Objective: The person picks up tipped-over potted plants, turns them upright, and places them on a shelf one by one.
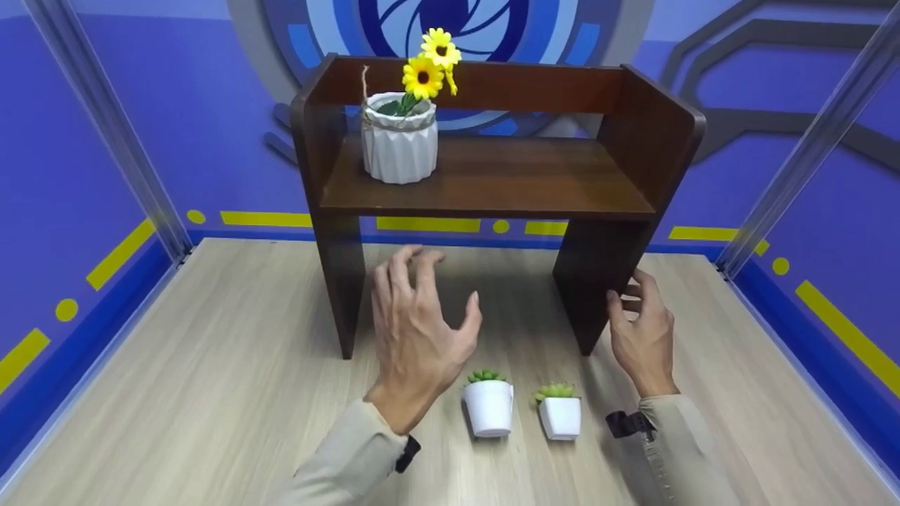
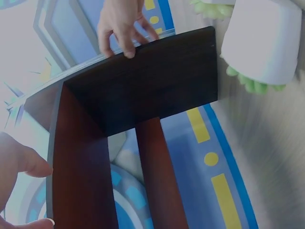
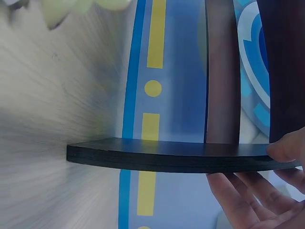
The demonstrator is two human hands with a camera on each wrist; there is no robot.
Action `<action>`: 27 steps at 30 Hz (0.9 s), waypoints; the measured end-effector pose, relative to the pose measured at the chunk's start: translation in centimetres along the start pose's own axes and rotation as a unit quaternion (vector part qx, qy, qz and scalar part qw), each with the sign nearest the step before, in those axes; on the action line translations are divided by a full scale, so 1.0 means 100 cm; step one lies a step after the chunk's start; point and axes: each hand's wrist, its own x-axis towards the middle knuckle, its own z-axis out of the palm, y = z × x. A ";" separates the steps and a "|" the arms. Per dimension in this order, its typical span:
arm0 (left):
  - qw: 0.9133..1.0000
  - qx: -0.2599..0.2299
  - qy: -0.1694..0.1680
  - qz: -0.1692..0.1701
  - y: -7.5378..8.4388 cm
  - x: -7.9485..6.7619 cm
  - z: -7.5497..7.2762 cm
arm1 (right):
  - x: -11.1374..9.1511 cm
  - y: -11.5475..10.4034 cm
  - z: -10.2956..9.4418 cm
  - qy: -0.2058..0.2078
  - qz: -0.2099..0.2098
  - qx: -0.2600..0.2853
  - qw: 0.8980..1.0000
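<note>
A dark brown wooden desktop shelf [image 1: 492, 176] stands on the table, with its side panels reaching down to the tabletop. My right hand [image 1: 643, 337] grips the front edge of its right side panel, thumb [image 3: 288, 145] on the inner face and fingers [image 3: 243, 195] along the outer face. In front of the opening, near the left panel, my left hand [image 1: 418, 327] is spread with nothing in it. A white ribbed pot [image 1: 401, 151] with two yellow artificial flowers [image 1: 424, 76] sits at the left end of the upper board.
Two small artificial succulents stand in front of the shelf between my forearms: one in a round white pot [image 1: 489, 409], one in a squarer white pot [image 1: 561, 419]. Blue printed walls [image 1: 91, 140] enclose the light wood table [image 1: 176, 393].
</note>
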 end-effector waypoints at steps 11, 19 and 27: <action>0.999 0.009 -0.050 -0.001 0.007 -0.023 0.014 | 0.000 0.000 0.000 -0.001 0.002 0.000 1.000; 0.997 0.010 -0.077 -0.018 0.010 -0.039 0.025 | 0.000 -0.001 -0.001 -0.002 0.010 0.001 1.000; 0.992 0.004 -0.120 -0.035 0.013 -0.058 0.036 | 0.000 -0.001 -0.002 -0.003 0.006 0.002 1.000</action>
